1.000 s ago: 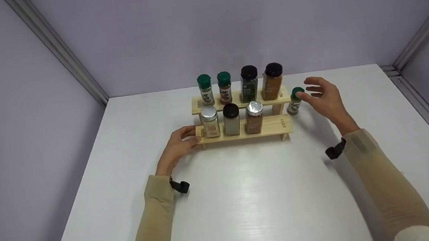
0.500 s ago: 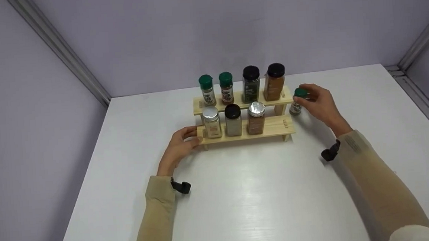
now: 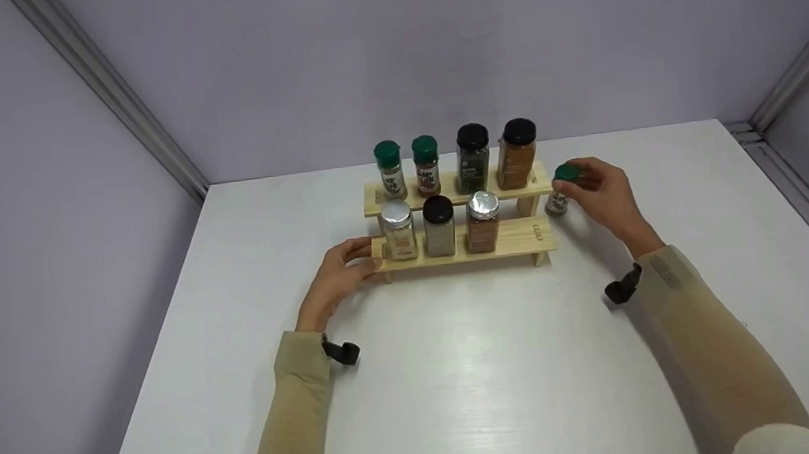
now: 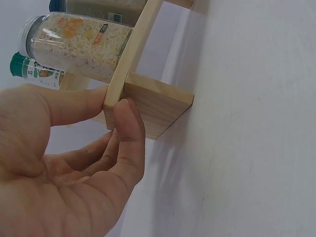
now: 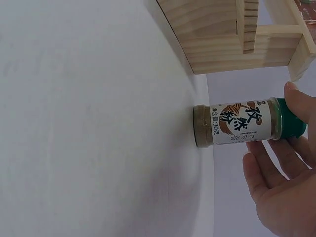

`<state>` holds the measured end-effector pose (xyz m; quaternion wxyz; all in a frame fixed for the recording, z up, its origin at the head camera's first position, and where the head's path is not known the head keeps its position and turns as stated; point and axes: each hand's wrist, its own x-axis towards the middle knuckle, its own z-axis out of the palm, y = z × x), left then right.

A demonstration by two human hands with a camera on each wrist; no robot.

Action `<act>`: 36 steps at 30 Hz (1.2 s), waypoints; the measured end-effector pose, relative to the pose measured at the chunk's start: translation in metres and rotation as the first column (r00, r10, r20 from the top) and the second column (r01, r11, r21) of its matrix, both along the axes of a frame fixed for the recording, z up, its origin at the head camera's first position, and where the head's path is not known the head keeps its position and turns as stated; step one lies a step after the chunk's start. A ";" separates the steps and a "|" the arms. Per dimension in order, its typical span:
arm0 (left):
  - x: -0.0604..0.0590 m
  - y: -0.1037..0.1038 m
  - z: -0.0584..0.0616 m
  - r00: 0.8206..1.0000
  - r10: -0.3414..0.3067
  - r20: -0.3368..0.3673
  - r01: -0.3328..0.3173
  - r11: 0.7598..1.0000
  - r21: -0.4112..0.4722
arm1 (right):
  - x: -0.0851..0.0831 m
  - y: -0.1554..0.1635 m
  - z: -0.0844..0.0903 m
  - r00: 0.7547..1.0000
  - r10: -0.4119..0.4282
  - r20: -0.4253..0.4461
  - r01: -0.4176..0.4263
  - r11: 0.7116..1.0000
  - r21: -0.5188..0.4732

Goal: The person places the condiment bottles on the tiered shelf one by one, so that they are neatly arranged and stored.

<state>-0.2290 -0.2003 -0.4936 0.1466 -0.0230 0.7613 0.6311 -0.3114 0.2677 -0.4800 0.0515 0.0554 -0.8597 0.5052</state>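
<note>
Gripping the smooth green-capped jar (image 3: 557, 191) by its lid, your right hand (image 3: 603, 194) curls; your left hand (image 3: 334, 277) pinches the blocky pale-wood rack (image 3: 510, 238).

Bright, even overhead light leaves a soft glare on the table (image 3: 498, 383), faint shadows, and wide-angle bending in the wrist views.

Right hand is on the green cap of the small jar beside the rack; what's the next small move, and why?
Probably lift the small green-capped spice jar straight up: the right hand pinches its cap, yet its base sits on the white table. The left hand grips the wooden two-tier rack, whose lower shelf shows room at its right end.
</note>
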 end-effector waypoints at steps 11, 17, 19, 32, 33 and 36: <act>-0.001 0.001 -0.002 1.000 0.011 0.002 -0.011 1.000 0.013 | 0.014 0.006 0.024 0.999 -0.017 -0.041 0.017 1.000 -0.002; 0.000 0.001 -0.002 1.000 0.014 0.001 -0.014 1.000 0.017 | 0.024 0.010 0.045 0.995 -0.028 -0.098 0.028 1.000 0.000; -0.001 0.001 -0.001 1.000 0.011 -0.003 -0.011 1.000 0.012 | 0.028 0.009 0.053 0.993 -0.037 -0.114 0.038 0.999 0.001; 0.000 0.000 -0.001 1.000 -0.004 -0.026 0.004 1.000 -0.010 | 0.051 0.001 0.081 0.980 -0.010 -0.198 0.012 1.000 0.005; 0.000 0.000 -0.002 1.000 -0.004 -0.026 0.004 1.000 -0.004 | 0.052 0.000 0.082 0.979 -0.004 -0.202 0.005 1.000 0.002; 0.001 0.000 -0.001 1.000 0.000 -0.020 0.001 1.000 0.005 | 0.056 -0.006 0.085 0.976 0.015 -0.218 -0.017 1.000 -0.008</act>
